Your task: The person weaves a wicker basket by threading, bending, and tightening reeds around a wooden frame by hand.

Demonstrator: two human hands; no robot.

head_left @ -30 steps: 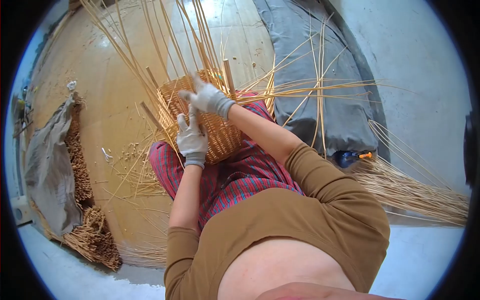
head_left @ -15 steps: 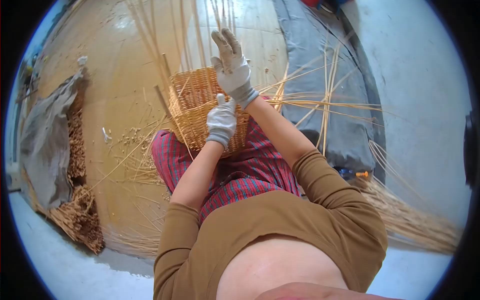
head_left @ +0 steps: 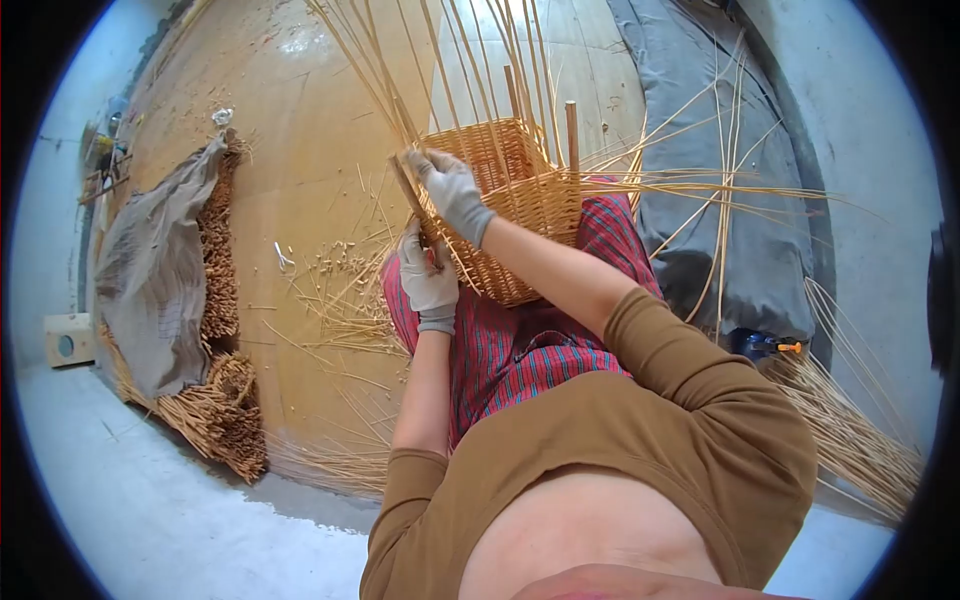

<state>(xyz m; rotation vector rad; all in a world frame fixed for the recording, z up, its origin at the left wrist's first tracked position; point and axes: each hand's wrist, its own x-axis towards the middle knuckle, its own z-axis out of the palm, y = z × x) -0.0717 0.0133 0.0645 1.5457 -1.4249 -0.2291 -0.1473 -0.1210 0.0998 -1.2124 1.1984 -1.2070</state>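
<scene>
Tall rods [head_left: 396,105] fence basket [head_left: 535,215]; narrow gaps between

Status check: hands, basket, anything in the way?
Left hand at left side of basket; right hand up at its rim. Basket on lap. Tall canes rise close by right hand.

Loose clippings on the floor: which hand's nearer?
Left. The left hand is just right of the clippings, at the basket's outer side; the right hand is farther up, by its rim.
</scene>
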